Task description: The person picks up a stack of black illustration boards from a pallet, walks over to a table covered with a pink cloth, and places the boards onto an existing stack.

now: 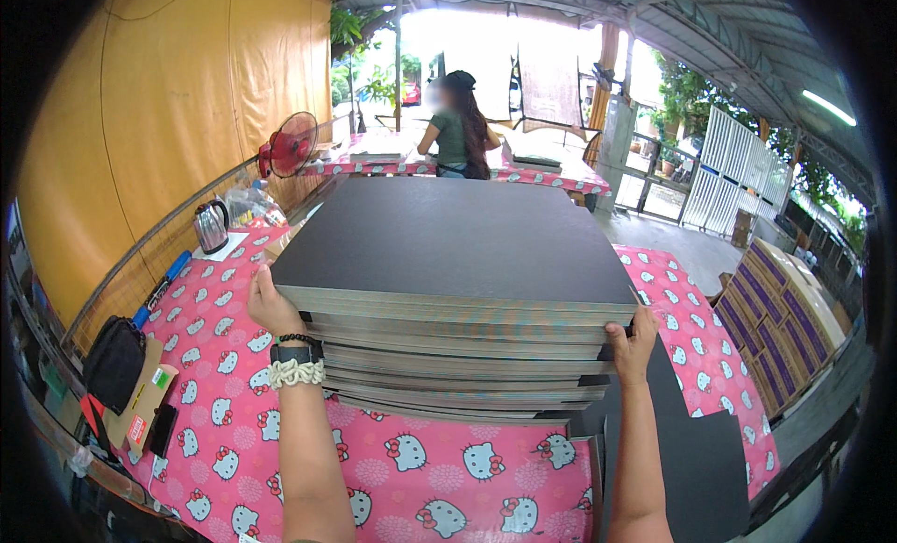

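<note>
In the head view, a tall stack of black boards [448, 239] stands mid-bench, set back from the near edge of the pink-covered bench [411, 492]. The left hand [272, 305] is at the stack's near left corner, high up, its fingers bent round the side. The right hand [635, 342] pinches the near right corner, thumb against the front edges and fingers curled round the side; how far they reach underneath cannot be told.

The layers below look slightly out of line, so a good grip should take the upper boards evenly, both hands level, with pressure kept even so that none slide. Squaring the near edges with the thumbs would help. More flat black boards [691, 459] lie toward the bench's near right corner; the right forearm [638, 459] passes over that side and should stay clear of their edges.
</note>
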Motion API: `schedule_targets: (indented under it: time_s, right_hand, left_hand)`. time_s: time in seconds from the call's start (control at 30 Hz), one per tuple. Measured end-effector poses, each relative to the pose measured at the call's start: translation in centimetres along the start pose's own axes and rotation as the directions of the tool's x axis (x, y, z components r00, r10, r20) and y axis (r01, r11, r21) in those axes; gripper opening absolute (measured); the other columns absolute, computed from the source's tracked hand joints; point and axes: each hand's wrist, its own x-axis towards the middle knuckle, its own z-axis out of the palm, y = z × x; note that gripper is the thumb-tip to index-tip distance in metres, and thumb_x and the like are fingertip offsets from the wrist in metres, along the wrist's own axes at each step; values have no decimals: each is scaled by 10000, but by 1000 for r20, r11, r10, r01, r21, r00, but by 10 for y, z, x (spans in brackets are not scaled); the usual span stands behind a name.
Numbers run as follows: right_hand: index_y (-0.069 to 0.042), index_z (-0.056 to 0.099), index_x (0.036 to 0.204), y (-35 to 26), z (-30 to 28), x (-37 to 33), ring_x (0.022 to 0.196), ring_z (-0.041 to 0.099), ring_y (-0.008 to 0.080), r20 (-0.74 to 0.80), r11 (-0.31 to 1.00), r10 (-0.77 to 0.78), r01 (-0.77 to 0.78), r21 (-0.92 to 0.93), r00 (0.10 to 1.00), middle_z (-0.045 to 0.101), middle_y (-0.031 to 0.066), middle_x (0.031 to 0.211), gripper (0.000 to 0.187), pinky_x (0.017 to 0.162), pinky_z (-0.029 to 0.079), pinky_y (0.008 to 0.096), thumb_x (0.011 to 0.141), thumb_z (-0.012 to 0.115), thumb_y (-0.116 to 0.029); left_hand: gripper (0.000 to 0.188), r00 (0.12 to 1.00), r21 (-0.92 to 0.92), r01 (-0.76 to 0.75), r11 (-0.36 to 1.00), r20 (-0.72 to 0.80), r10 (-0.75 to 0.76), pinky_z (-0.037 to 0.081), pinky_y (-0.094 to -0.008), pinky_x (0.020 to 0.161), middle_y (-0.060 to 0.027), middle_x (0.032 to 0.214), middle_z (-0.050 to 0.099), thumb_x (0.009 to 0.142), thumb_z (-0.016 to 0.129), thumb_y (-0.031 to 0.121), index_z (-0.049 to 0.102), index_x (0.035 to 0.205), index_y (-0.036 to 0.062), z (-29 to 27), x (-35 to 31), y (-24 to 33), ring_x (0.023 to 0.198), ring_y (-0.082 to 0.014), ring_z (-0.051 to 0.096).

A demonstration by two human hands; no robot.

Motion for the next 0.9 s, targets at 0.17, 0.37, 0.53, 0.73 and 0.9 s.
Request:
schedule_targets:
  time_s: [0.17, 0.37, 0.53, 0.73, 0.9]
  right_hand:
    - [10, 569, 1051, 2, -3, 0, 753, 432, 221, 12, 1000, -2, 2, 11, 1000, 458, 69, 740, 543, 767, 313, 328, 758, 646, -441]
    - [5, 562, 952, -8, 3, 3, 788, 429, 254, 36, 997, 59, -61, 54, 998, 480, 90, 781, 461, 767, 323, 346, 721, 694, -372]
    - [6, 538, 860, 6, -2, -1, 793, 427, 274, 12, 998, 44, -45, 33, 999, 480, 99, 778, 478, 770, 339, 364, 703, 712, -411]
    - [3, 575, 941, 6, 0, -3, 791, 435, 252, 55, 997, 71, -72, 16, 996, 494, 83, 785, 520, 765, 336, 357, 737, 677, -464]
    - [-32, 593, 1095, 6, 0, -3, 784, 430, 214, 44, 999, 47, -47, 17, 998, 479, 52, 770, 581, 775, 322, 329, 720, 692, -466]
  left_hand:
    - [281, 1000, -7, -18, 1000, -19, 18, 457, -273, 724, -71, 864, 661, 885, 507, 196, 671, 924, -28, 1, 2, -5, 768, -152, 589]
    - [269, 990, 125, -125, 984, -53, 132, 462, -289, 717, -79, 843, 668, 873, 515, 189, 674, 900, -26, -3, 6, -10, 766, -166, 599]
    - [267, 987, 167, -134, 977, -69, 147, 453, -298, 678, -89, 801, 668, 854, 541, 196, 671, 865, -37, 7, 6, -24, 730, -169, 588]
    - [278, 981, 138, -122, 983, -134, 141, 441, -317, 619, -115, 726, 659, 830, 556, 216, 665, 837, -39, 3, 12, -24, 651, -176, 569]
    - [320, 990, 226, -36, 973, -127, 66, 448, -334, 659, -129, 781, 661, 853, 520, 256, 664, 870, -30, 9, 12, -21, 695, -217, 587]
